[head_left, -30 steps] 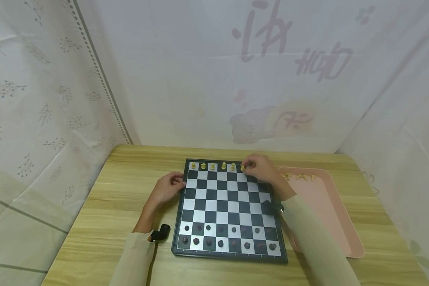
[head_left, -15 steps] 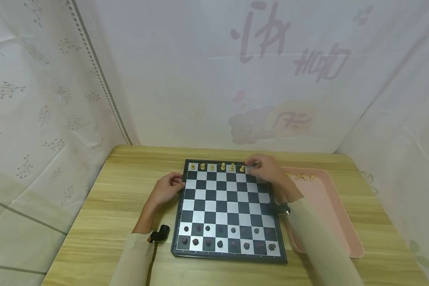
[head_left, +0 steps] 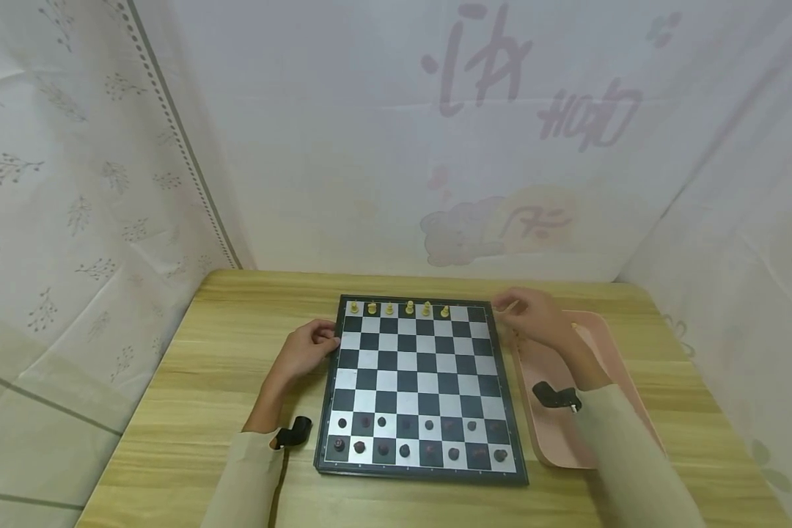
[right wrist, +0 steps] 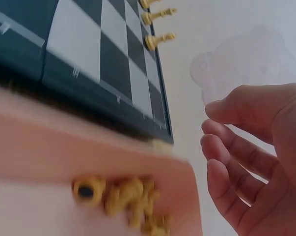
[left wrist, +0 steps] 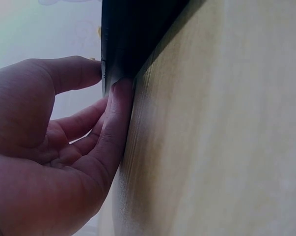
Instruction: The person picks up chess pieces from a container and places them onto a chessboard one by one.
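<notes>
The left hand [head_left: 306,346] touches the chessboard [head_left: 397,381], whose far row bears six yellow pieces [head_left: 410,309], and the right hand [head_left: 533,317] hangs near the pink tray [head_left: 556,440].

Diffuse, fairly even light fills the head view, with soft shadows on the wooden table [head_left: 224,345]. The left wrist view is dim, the chessboard [left wrist: 133,34] nearly black; in the right wrist view, the pink tray [right wrist: 40,142] and the yellow chess pieces [right wrist: 123,194] inside blur.

Wood-grain table [head_left: 198,381]; dark-framed chessboard [head_left: 407,381] lying on it, pink tray [head_left: 554,449] just beside
</notes>
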The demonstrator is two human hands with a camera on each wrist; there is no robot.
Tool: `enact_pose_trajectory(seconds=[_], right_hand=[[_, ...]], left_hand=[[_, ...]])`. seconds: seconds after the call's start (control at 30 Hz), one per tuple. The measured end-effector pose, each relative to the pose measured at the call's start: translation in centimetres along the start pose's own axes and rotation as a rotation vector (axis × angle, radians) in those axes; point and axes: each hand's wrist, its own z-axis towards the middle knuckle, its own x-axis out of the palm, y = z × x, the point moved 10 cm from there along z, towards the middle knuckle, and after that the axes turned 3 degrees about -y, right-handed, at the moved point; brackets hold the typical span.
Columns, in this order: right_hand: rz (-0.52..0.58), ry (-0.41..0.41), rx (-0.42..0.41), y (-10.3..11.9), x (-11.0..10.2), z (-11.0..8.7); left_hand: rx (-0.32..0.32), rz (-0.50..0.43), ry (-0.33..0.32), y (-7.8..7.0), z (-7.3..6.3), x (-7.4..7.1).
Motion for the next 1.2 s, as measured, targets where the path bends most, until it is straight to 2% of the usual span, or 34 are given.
enact_pose_trajectory(seconds=[0.2, 0.4, 0.53, 0.8, 1.2], right_hand=[[-0.019, -0.015, 0.017, -1.8, -1.5, -2.3], [-0.039, 0.032, 0.082, -3.7, -1.3, -3.7], [-0.041, 0.034, 0.094, -4.2, -0.6, -3.9], [-0.094, -0.002, 0.051, -4.7, 0.1, -3.8], [-0.139, -0.081, 0.104, -5.7, -0.7, -4.3]], left_hand=[[-0.007, 0.004, 0.002, 0.1, 0.0, 0.1], [-0.005, 0.002, 0.0, 0.1, 0.0, 0.0], [0.0, 0.001, 0.002, 0.1, 0.0, 0.0], [0.006, 0.004, 0.003, 0.1, 0.0, 0.2], [0.001, 0.005, -0.002, 0.1, 0.1, 0.1]])
